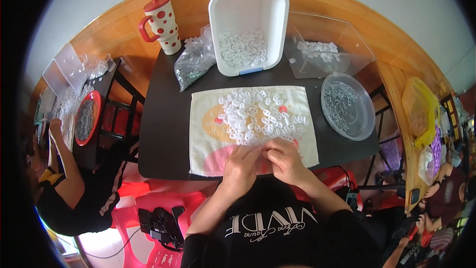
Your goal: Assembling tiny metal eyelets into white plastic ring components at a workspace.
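At the near edge of a patterned cloth [198,104], my left hand [240,169] and my right hand [286,163] meet, fingertips pinched close together. Whatever they pinch is too small and too covered by the fingers to make out. Just beyond the fingertips spreads a loose pile of small white plastic pieces [243,114], many oval with holes in them. Several lie scattered toward the cloth's right side.
Behind the cloth stands a white bin [214,30] with more white pieces inside. To its left are a plastic bag [194,67] and a dotted tumbler [162,25]. A clear box [354,44] and a round tub [369,111] of small metallic-looking parts sit right. Another person [74,193] works at left.
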### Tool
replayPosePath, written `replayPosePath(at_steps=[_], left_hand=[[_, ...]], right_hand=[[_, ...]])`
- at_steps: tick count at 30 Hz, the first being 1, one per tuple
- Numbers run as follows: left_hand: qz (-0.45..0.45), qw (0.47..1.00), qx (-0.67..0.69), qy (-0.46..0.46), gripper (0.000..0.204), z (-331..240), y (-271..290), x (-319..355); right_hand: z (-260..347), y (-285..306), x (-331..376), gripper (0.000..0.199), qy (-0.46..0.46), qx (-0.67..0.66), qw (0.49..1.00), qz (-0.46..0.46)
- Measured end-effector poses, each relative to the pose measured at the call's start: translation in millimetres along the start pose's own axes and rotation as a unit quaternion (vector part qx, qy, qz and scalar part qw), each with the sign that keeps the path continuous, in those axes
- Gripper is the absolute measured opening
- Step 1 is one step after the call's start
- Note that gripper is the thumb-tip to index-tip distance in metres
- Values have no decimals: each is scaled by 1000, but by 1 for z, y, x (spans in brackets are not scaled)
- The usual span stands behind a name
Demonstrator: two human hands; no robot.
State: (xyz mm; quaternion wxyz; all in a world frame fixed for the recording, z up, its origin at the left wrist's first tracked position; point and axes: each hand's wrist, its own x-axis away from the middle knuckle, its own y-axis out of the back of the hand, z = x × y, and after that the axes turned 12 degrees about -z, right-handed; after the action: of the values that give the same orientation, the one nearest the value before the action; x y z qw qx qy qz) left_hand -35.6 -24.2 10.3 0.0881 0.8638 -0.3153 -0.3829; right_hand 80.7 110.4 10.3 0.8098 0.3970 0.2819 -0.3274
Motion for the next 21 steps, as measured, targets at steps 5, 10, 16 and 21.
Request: replayPosePath(at_steps=[5,10,16,21], left_hand=[[32,999,-2,-37,31,1,4,0],[27,997,3,-72,24,3,0,0],[82,993,-15,-81,21,6,3,-2],[85,992,-40,-89,15,0,2,-6]], right_hand=[[0,4,9,17,29,26,998,50],[-1,5,12,21,51,31,995,78],[-3,7,7,24,59,22,993,95],[-4,6,4,23,69,-1,994,87]])
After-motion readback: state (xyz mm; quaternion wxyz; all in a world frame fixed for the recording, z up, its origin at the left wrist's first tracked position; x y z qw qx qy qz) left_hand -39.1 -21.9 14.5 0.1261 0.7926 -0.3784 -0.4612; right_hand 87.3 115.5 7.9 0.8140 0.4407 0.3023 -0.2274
